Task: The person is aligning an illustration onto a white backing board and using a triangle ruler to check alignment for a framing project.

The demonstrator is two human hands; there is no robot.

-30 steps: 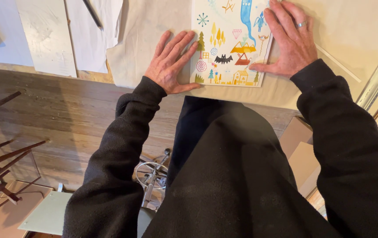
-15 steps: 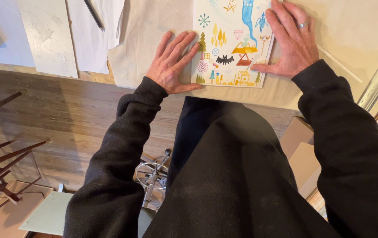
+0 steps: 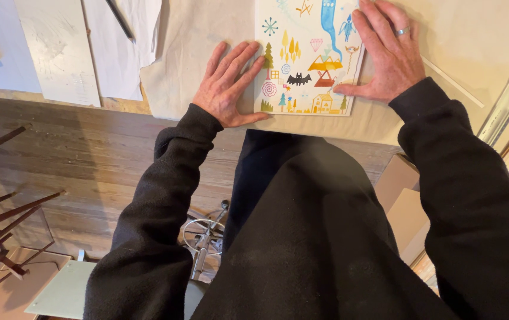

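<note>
Both hands flat and spread on a colourful illustrated sheet point(image 3: 308, 59) lying on a beige cloth point(image 3: 207, 35) that covers the surface. Left hand point(image 3: 229, 86) with fingers fanned, palm down, fingertips overlapping the sheet's left edge, heel resting on the cloth. Right hand point(image 3: 388, 53) pressed flat on the sheet's right side, thumb stretched along the lower right corner, a silver ring point(image 3: 403, 31) on one finger. No grip closed on anything: neither hand pinching or lifting, only pressing down.

Sheet upright-rectangular, white ground, dotted with small drawings: a blue ghost shape at top, a black bat near the middle, orange and red triangles, green trees, a yellow house along the bottom edge.

To the left on the surface, pale grey paper sheets point(image 3: 58, 53) overlapping, with a dark pencil point(image 3: 119, 19) lying across them. A thin white stick point(image 3: 451, 81) just right of the right hand. Below, wooden floor point(image 3: 88, 154) and black sleeves.
</note>
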